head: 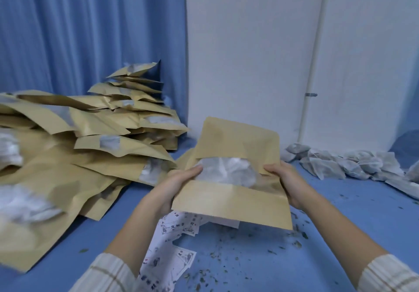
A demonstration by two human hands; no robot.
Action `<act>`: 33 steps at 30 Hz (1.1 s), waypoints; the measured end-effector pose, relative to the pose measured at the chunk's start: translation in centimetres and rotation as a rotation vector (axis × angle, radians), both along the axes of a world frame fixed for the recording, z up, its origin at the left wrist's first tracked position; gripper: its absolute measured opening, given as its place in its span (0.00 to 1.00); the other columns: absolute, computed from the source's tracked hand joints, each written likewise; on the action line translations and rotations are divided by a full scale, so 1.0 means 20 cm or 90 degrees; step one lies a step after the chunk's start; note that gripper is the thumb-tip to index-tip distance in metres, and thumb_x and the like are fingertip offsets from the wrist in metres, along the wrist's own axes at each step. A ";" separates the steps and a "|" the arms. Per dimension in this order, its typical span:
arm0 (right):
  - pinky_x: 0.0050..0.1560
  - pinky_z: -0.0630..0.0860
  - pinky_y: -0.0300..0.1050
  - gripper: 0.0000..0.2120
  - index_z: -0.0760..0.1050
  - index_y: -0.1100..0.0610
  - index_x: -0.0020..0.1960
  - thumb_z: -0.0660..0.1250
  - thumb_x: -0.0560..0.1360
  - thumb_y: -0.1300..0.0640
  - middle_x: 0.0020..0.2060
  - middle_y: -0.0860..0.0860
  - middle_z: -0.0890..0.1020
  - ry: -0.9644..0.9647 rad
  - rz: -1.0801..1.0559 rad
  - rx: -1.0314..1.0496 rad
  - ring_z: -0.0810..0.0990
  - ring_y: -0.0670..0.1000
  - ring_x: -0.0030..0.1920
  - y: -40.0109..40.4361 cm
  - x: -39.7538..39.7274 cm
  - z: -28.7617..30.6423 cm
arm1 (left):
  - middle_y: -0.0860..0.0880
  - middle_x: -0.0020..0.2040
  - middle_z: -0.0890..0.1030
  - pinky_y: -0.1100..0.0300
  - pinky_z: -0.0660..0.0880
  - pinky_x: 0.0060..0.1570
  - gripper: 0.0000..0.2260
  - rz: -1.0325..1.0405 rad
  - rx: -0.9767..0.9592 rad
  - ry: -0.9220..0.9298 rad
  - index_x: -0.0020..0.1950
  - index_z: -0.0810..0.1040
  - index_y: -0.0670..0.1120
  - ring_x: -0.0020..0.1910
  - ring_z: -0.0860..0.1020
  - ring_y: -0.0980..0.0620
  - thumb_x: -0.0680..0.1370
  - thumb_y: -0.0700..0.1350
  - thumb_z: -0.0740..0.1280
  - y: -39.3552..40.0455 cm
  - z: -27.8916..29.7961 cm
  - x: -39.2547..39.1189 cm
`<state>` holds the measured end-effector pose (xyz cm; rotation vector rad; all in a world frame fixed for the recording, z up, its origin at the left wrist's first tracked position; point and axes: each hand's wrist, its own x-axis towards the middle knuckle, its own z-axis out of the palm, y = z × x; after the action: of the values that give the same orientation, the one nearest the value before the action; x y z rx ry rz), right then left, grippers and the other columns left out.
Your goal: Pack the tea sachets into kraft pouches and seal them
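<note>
Blue surface carries pouch pile, sachets, cards, perhaps tea crumbs.

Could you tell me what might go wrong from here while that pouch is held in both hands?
1. The kraft pouch, gripped at its sides by the left hand and right hand, bulges at its window; sachets near the mouth could get caught in the seal.
2. Loose tea crumbs on the blue surface could end up inside.
3. The pile of pouches leans loosely and might slide.

Blue curtain, scattered printed cards
</note>
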<state>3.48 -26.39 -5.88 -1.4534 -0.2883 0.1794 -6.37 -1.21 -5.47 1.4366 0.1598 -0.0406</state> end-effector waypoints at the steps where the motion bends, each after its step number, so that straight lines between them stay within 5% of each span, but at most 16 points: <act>1: 0.28 0.76 0.40 0.07 0.75 0.60 0.45 0.59 0.77 0.63 0.32 0.54 0.82 0.027 0.009 0.035 0.81 0.51 0.30 0.04 -0.02 -0.01 | 0.46 0.31 0.80 0.63 0.74 0.26 0.11 0.029 -0.050 0.002 0.36 0.83 0.45 0.27 0.80 0.50 0.65 0.52 0.73 0.03 0.00 -0.01; 4: 0.25 0.74 0.38 0.08 0.73 0.61 0.41 0.58 0.77 0.65 0.26 0.53 0.80 0.091 0.010 0.126 0.79 0.50 0.25 0.18 -0.06 0.00 | 0.44 0.37 0.83 0.56 0.79 0.29 0.15 0.051 -0.238 -0.070 0.41 0.85 0.44 0.32 0.82 0.47 0.69 0.54 0.68 0.17 -0.01 -0.05; 8: 0.29 0.77 0.42 0.08 0.74 0.63 0.42 0.58 0.76 0.65 0.30 0.57 0.80 0.123 0.036 0.170 0.80 0.54 0.29 0.56 -0.03 0.10 | 0.40 0.50 0.83 0.52 0.81 0.34 0.28 0.027 -0.484 -0.182 0.54 0.81 0.43 0.44 0.83 0.38 0.74 0.65 0.59 0.35 -0.01 -0.06; 11: 0.31 0.79 0.43 0.08 0.74 0.64 0.49 0.57 0.79 0.62 0.34 0.57 0.82 0.103 0.116 0.275 0.82 0.52 0.32 1.15 0.01 0.40 | 0.40 0.58 0.81 0.45 0.78 0.48 0.29 0.090 -0.573 -0.263 0.63 0.75 0.45 0.53 0.81 0.36 0.76 0.66 0.56 0.49 0.09 -0.01; 14: 0.55 0.74 0.54 0.31 0.69 0.60 0.65 0.51 0.78 0.36 0.57 0.61 0.78 0.144 0.274 0.267 0.78 0.58 0.56 1.74 -0.08 0.71 | 0.38 0.58 0.80 0.45 0.77 0.52 0.27 0.179 -0.512 -0.281 0.66 0.72 0.44 0.54 0.80 0.38 0.76 0.62 0.60 0.64 0.27 0.07; 16: 0.61 0.70 0.55 0.36 0.67 0.58 0.67 0.49 0.74 0.31 0.57 0.60 0.77 0.152 0.275 0.131 0.77 0.60 0.56 1.96 -0.12 0.75 | 0.40 0.59 0.80 0.46 0.75 0.57 0.21 0.221 -0.467 -0.297 0.66 0.74 0.45 0.58 0.79 0.42 0.78 0.56 0.62 0.74 0.35 0.11; 19: 0.64 0.71 0.53 0.32 0.68 0.58 0.67 0.53 0.76 0.35 0.59 0.57 0.77 0.159 0.244 0.070 0.77 0.58 0.59 2.09 -0.11 0.66 | 0.42 0.59 0.80 0.44 0.73 0.61 0.17 0.292 -0.470 -0.261 0.65 0.75 0.46 0.58 0.79 0.42 0.81 0.52 0.60 0.86 0.39 0.15; 24: 0.66 0.69 0.52 0.33 0.70 0.60 0.62 0.58 0.73 0.33 0.64 0.57 0.72 0.154 0.245 0.046 0.75 0.57 0.61 2.09 -0.07 0.54 | 0.42 0.59 0.80 0.49 0.78 0.51 0.16 0.348 -0.432 -0.157 0.65 0.74 0.47 0.57 0.79 0.43 0.80 0.51 0.62 0.86 0.34 0.22; 27: 0.63 0.71 0.53 0.23 0.75 0.59 0.51 0.59 0.75 0.38 0.55 0.58 0.79 0.137 0.225 0.015 0.78 0.57 0.57 1.97 -0.07 0.53 | 0.45 0.62 0.78 0.54 0.76 0.56 0.15 0.339 -0.419 -0.155 0.66 0.73 0.45 0.61 0.77 0.47 0.81 0.46 0.61 0.78 0.33 0.23; 31: 0.60 0.73 0.49 0.08 0.76 0.56 0.46 0.62 0.77 0.53 0.51 0.54 0.81 0.036 0.178 0.029 0.79 0.54 0.53 1.61 -0.13 0.58 | 0.46 0.40 0.81 0.60 0.80 0.36 0.07 0.298 -0.213 -0.183 0.46 0.78 0.44 0.42 0.80 0.49 0.80 0.41 0.61 0.59 0.40 0.13; 33: 0.54 0.76 0.46 0.07 0.76 0.57 0.51 0.63 0.77 0.55 0.50 0.54 0.81 -0.065 0.156 0.039 0.79 0.52 0.48 1.31 -0.23 0.64 | 0.44 0.41 0.83 0.57 0.81 0.40 0.05 0.233 -0.080 -0.222 0.48 0.80 0.42 0.43 0.82 0.46 0.77 0.39 0.65 0.48 0.46 0.04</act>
<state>-1.08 -0.14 6.83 -1.3657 -0.5526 0.2925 -5.55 8.44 3.79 1.2504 0.1288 0.4892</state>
